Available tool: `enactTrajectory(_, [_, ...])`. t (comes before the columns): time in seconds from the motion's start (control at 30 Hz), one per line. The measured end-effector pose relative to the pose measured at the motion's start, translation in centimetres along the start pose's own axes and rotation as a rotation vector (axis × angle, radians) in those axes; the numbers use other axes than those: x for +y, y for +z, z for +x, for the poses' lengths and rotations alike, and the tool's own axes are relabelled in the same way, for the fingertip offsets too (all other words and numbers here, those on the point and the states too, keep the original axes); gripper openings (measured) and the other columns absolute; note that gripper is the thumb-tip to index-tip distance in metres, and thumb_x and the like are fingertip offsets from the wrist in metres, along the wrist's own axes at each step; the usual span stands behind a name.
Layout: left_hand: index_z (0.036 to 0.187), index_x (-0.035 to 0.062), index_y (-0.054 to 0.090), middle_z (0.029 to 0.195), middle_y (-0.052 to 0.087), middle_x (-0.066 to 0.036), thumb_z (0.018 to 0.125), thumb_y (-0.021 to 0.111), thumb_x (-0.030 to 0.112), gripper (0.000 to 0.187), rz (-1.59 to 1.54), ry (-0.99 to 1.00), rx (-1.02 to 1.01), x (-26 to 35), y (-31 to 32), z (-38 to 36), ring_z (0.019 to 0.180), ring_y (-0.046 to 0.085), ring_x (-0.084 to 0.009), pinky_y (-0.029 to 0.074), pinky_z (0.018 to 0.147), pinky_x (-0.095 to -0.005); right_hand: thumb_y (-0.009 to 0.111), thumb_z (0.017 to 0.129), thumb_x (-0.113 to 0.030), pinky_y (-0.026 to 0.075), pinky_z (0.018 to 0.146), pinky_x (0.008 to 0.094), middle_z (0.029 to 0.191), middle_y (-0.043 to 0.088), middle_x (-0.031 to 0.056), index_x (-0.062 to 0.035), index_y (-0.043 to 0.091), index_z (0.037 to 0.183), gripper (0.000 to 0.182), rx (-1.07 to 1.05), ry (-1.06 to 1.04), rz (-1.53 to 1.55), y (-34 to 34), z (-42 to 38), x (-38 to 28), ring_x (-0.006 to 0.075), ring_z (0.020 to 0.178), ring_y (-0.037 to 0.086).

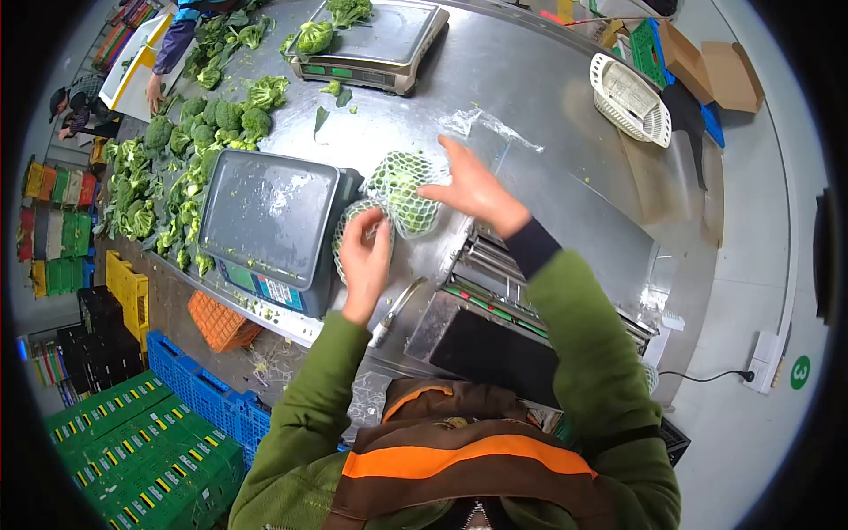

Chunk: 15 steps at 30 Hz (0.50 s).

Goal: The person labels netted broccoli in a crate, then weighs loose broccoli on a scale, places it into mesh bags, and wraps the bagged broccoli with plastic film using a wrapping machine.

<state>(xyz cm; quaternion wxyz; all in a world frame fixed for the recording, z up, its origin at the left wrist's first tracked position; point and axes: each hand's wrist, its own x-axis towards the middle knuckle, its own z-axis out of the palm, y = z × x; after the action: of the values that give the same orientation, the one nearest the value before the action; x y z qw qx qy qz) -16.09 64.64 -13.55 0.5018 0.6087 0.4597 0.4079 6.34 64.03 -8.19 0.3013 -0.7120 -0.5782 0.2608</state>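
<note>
Two heads of broccoli in white foam net sleeves lie side by side on the steel table. My right hand (477,187) is at the right of the larger netted broccoli (408,187), thumb and fingers spread apart, thumb tip at the net. Over the second netted broccoli (343,237) is my left hand (364,265), its fingers loosely bent with a gap to the thumb; the hand hides part of that net. A grey-topped scale (269,212) stands just left of my left hand.
Loose broccoli (190,146) is heaped at the left, where another person's hand (156,93) reaches in. A second scale (367,44) carries broccoli at the back. Near me is a wrapping machine (490,340); a white basket (629,102) sits at right. Green crates (150,450) stand lower left.
</note>
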Motion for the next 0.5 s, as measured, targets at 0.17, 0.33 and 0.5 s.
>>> enactTrajectory(0.17, [0.129, -0.0041, 0.053, 0.129, 0.055, -0.022, 0.084, 0.07, 0.04, 0.065, 0.457, 0.066, -0.149, -3.6, 2.7, 15.6, 0.117, 0.056, -0.0331, 0.046, 0.098, -0.0385, 0.088, 0.053, -0.046, 0.049, 0.094, 0.0335, 0.128, 0.05, 0.0363, 0.0208, 0.002, 0.142, 0.14, -0.612, 0.358, -0.236, 6.6, 6.1, 3.2, 0.0405, 0.112, 0.059])
enactTrajectory(0.33, [0.134, -0.0048, 0.049, 0.125, 0.061, -0.021, 0.079, 0.075, 0.045, 0.079, 0.574, -0.408, -0.75, -2.7, 3.5, 18.3, 0.113, 0.06, -0.0288, 0.046, 0.097, -0.0378, 0.084, 0.058, -0.036, 0.052, 0.091, 0.0352, 0.122, 0.055, 0.0333, 0.0115, 0.007, 0.145, 0.125, -0.453, 0.57, 0.163, 7.3, 5.6, 3.2, 0.0374, 0.105, 0.063])
enactTrajectory(0.5, [0.125, -0.0061, 0.053, 0.116, 0.064, -0.014, 0.086, 0.072, 0.039, 0.062, -0.401, -0.571, -0.548, -2.0, 3.6, 20.7, 0.104, 0.063, -0.0196, 0.051, 0.087, -0.0323, 0.075, 0.066, -0.039, 0.048, 0.095, 0.0392, 0.111, 0.063, 0.0286, 0.0029, 0.03, 0.142, 0.098, 0.007, 0.177, 0.148, -1.3, 3.5, 1.0, 0.0406, 0.106, 0.062])
